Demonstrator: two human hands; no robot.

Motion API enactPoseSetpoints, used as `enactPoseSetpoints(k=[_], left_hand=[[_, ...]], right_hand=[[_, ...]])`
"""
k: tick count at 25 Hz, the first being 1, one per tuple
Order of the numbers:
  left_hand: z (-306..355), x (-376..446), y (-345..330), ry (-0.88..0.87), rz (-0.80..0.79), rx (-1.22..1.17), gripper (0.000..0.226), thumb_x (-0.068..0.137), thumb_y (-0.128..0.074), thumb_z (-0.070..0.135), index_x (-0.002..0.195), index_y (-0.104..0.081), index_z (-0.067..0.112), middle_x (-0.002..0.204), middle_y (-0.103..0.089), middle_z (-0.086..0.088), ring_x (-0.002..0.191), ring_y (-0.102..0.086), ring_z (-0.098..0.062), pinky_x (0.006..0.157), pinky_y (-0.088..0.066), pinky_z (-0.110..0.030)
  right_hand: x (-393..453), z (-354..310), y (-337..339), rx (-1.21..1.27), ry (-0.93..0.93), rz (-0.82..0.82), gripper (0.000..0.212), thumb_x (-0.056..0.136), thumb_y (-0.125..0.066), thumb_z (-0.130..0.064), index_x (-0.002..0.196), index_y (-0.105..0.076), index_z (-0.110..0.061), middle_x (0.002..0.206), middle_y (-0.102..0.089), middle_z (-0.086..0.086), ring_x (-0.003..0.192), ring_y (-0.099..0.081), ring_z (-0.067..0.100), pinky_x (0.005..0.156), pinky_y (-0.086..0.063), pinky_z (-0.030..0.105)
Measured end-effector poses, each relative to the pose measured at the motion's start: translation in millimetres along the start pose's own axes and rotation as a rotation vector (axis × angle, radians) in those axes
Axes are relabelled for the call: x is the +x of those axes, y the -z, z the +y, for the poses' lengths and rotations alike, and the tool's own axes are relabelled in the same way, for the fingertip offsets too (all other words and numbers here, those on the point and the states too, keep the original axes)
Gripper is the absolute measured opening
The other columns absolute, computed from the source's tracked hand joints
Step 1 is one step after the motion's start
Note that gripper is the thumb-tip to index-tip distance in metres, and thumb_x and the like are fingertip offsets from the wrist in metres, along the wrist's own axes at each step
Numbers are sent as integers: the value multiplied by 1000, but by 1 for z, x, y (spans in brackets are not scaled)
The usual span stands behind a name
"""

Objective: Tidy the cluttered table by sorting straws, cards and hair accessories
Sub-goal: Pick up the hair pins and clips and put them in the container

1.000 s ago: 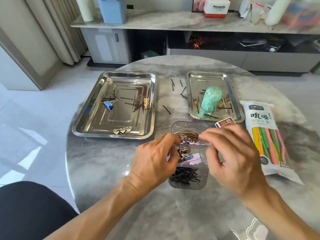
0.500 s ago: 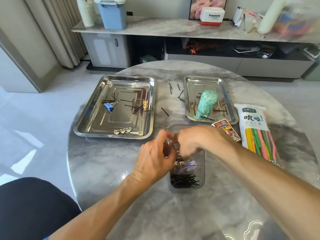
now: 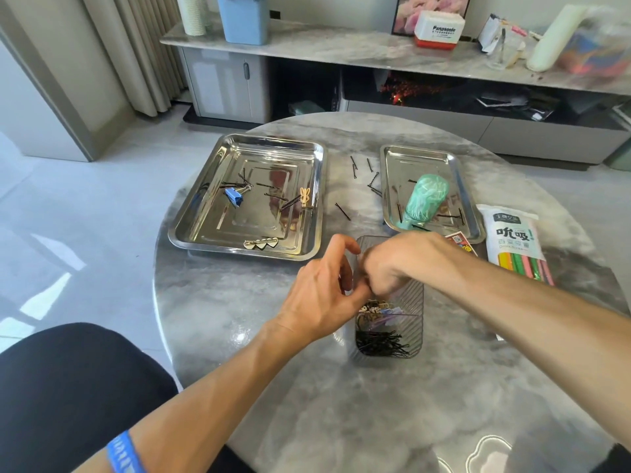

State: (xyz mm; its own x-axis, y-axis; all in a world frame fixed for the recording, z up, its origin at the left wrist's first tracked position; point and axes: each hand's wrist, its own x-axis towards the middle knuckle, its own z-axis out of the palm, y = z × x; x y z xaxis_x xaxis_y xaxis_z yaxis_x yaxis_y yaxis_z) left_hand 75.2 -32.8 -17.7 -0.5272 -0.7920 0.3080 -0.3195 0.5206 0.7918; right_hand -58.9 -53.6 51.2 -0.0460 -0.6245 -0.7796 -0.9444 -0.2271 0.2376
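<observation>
Hairpins [image 3: 380,344], black and heaped, fill the near end of a clear ribbed box [image 3: 411,302] at the centre of the frame, with gold and lilac clips [image 3: 375,308] in the section behind them. Both hands meet over the box's far half. The left hand [image 3: 319,291] has its fingers curled by the box's left wall; the right hand [image 3: 392,264] crosses in from the right, its fingers bent down and tucked against the left one. What either grip is grasping I cannot tell, since the fingertips hide each other.

Left of centre, a large steel tray [image 3: 191,230] holds scattered pins, a blue binder clip [image 3: 234,196], a gold bunny clip [image 3: 305,196] and a gold heart clip [image 3: 261,244]. Loose pins [image 3: 342,211] lie on the marble counter [image 3: 341,404] between it and a smaller tray [image 3: 457,165] at centre right, which holds a green brush [image 3: 425,199]. A packet of coloured straws [image 3: 515,244] sits at the right edge, with a card [image 3: 459,242] just beside it.
</observation>
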Motion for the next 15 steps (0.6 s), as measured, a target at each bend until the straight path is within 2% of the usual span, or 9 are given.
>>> enactPoseSetpoints(k=[5, 9, 13, 15], left_hand=[[0, 2, -2, 7, -14, -17, 38, 79, -65, 29, 107, -38, 27, 62, -56, 6, 55, -54, -15, 58, -49, -38], [-1, 4, -3, 12, -22, -16, 36, 84, -65, 23, 109, -40, 25, 62, -54, 7, 55, -52, -15, 57, -47, -35], [2, 2, -4, -5, -24, -9, 36, 85, -65, 25, 113, -43, 23, 62, -56, 4, 55, -54, -16, 58, -49, -38], [5, 2, -6, -24, -30, -1, 36, 87, -65, 26, 115, -43, 23, 63, -57, 3, 54, -54, -17, 59, -49, -39]], right_hand=[[-2, 5, -8, 42, 63, 162, 23, 86, -55, -18, 107, -66, -15, 96, -66, 2, 85, -66, 22, 79, -58, 38], [-2, 5, -7, 21, 58, 73, 26, 85, -53, -17, 105, -69, -15, 95, -70, 5, 86, -68, 23, 76, -58, 36], [-9, 10, -13, 11, 87, 226, 20, 84, -54, -18, 98, -67, -12, 91, -67, 7, 83, -65, 25, 73, -55, 35], [-12, 14, -16, 49, 86, 245, 21, 85, -56, -18, 101, -68, -15, 86, -63, 3, 80, -63, 23, 69, -53, 33]])
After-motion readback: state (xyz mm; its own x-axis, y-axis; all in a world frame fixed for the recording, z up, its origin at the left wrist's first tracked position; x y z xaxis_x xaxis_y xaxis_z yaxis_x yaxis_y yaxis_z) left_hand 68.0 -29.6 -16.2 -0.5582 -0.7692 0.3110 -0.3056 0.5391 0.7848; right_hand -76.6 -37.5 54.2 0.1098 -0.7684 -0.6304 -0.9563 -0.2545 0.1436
